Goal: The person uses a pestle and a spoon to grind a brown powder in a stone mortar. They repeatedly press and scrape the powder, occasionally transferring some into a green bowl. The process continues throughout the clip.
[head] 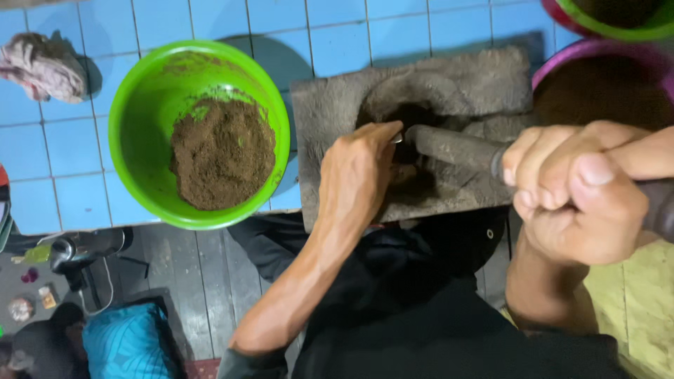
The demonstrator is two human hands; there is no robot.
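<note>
I see the stone mortar (414, 133) on the blue tiled table (70, 140), and I place everything else from it. My right hand (576, 193) is just right of the mortar, its fingers (540, 165) clamped around the grip end of a dark stone pestle (453, 147), whose tip slants down into the hollow at the mortar's middle. My left hand (358, 172) rests on the mortar's near side, fingers together and pinched on what looks like a small metal spoon (397, 138) at the edge of the hollow; only a glint of it shows. Dark brown powder sits in the hollow, partly hidden by both hands.

Just left of the mortar stands a green bowl (140, 133), holding a heap of the same brown powder (221, 154). To the right of the mortar, touching or nearly so, is a purple bowl (597, 49) with a dark fill, and behind that another green rim at the far corner. Well left of the mortar a crumpled cloth (42, 67) lies on the tiles.

I judge the step in hand to be grinding, with the spoon scraping powder back under the pestle. The next move calls for keeping the left fingertips clear of the pestle tip before it presses down, and holding the mortar steady
</note>
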